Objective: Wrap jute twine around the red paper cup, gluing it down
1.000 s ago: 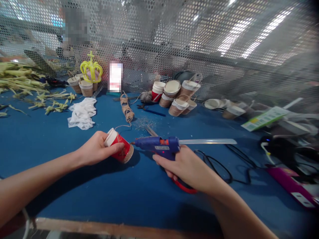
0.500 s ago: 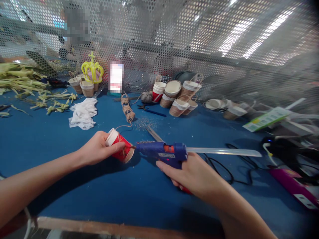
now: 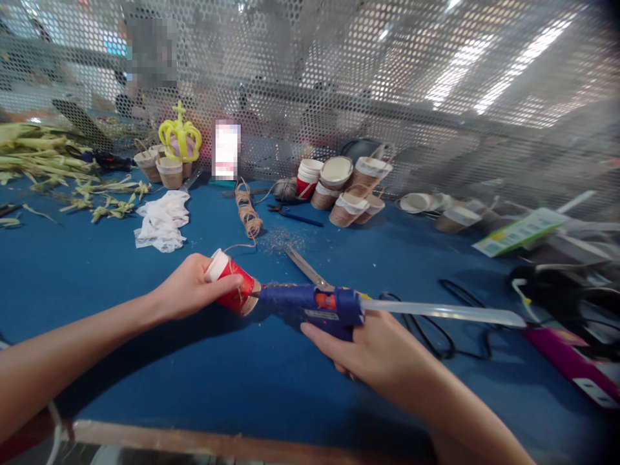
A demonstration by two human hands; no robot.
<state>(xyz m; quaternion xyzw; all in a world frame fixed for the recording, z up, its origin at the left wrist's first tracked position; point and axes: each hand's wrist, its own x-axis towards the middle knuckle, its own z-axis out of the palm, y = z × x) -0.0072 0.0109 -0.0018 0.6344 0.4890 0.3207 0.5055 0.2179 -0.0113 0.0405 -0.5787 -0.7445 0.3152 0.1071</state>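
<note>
A red paper cup [image 3: 248, 284] is held just above the blue table [image 3: 194, 381], tilted, its white rim up to the left and a band of twine [image 3: 252, 305] around its base. The left hand [image 3: 188, 292] grips it, thumb across the side. At the band is the nozzle of a blue glue gun [image 3: 307, 302]; whether it touches is too small to tell. The right hand's [image 3: 371, 345] fingers are wrapped around the gun's handle, and a clear glue stick [image 3: 445, 312] juts from its back. Scissors [image 3: 304, 263] lie just behind the gun, partly hidden by it. Farther back are a twine bundle [image 3: 248, 218], a crumpled white cloth [image 3: 163, 221] and several twine-wrapped cups [image 3: 345, 212]; a purple power strip [image 3: 557, 358] lies at the right.
</note>
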